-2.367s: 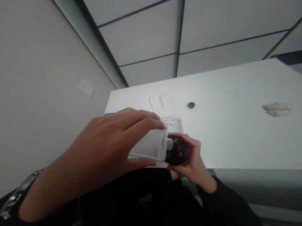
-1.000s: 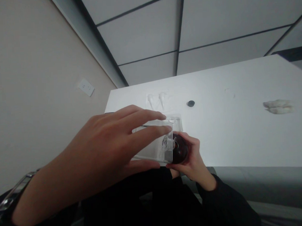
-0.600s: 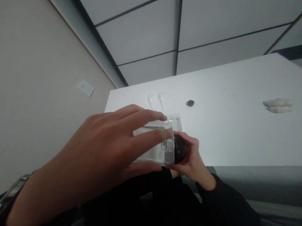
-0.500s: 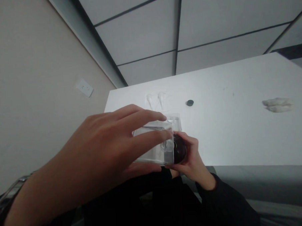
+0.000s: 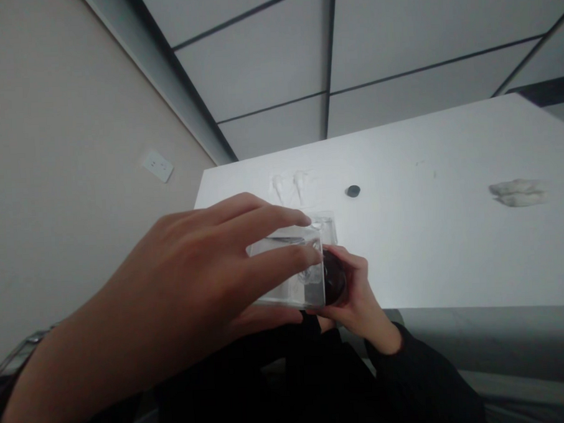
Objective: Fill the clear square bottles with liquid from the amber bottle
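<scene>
My left hand (image 5: 187, 290) fills the lower left of the view and grips a clear square bottle (image 5: 294, 270), tipped sideways with its neck pointing right. My right hand (image 5: 355, 289) is wrapped round a small dark round container (image 5: 334, 281) held just at the table's front edge. The bottle's neck meets the dark container's mouth. A metal watch band (image 5: 18, 366) shows on my left wrist. Both sleeves are black.
A white table (image 5: 428, 242) stretches ahead. On it lie a clear plastic tray (image 5: 324, 225) just behind my hands, two small clear pieces (image 5: 290, 183), a small dark cap (image 5: 353, 191) and crumpled white tissue (image 5: 517, 192) at right. A beige wall with a socket (image 5: 157, 166) stands left.
The clear bottle has tipped further, so its neck now overlaps the dark container more. Both hands stay in nearly the same place; the view has drifted slightly.
</scene>
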Tool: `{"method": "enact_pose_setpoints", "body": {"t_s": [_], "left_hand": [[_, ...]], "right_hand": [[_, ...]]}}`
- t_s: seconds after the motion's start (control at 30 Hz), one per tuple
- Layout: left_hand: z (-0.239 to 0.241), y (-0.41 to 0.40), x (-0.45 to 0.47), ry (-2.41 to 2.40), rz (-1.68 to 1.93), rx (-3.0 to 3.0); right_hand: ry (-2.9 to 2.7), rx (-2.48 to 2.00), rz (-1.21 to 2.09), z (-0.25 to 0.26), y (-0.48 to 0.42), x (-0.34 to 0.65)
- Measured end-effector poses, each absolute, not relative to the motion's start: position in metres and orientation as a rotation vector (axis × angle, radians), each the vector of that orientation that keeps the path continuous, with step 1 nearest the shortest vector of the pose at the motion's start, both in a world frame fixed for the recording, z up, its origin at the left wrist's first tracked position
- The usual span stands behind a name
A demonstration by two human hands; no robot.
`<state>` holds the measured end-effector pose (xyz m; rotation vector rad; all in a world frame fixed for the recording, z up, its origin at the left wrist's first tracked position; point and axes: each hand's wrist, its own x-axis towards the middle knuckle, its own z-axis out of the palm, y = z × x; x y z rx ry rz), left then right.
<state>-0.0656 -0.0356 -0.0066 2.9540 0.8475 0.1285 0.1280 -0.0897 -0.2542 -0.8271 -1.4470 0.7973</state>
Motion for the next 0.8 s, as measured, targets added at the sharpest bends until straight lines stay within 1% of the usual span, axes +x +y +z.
{"method": "enact_pose_setpoints", "body": {"t_s": [0.2, 0.53, 0.67, 0.8], "left_hand": [[-0.011, -0.033, -0.064, 0.78, 0.321, 2.879], [-0.008, -0.03, -0.056, 0.712, 0.307, 2.912], [-0.006, -0.029, -0.051, 0.82, 0.407, 2.662], [-0.004, -0.029, -0.049, 0.805, 0.321, 2.692]], "right_hand": [[-1.448, -0.826, 0.792, -0.253, -0.089, 0.127], [-1.448, -0.792, 0.801, -0.252, -0.088, 0.126], [-1.438, -0.805, 0.813, -0.252, -0.088, 0.126], [-1.429, -0.81, 0.83, -0.252, -0.087, 0.126]]}}
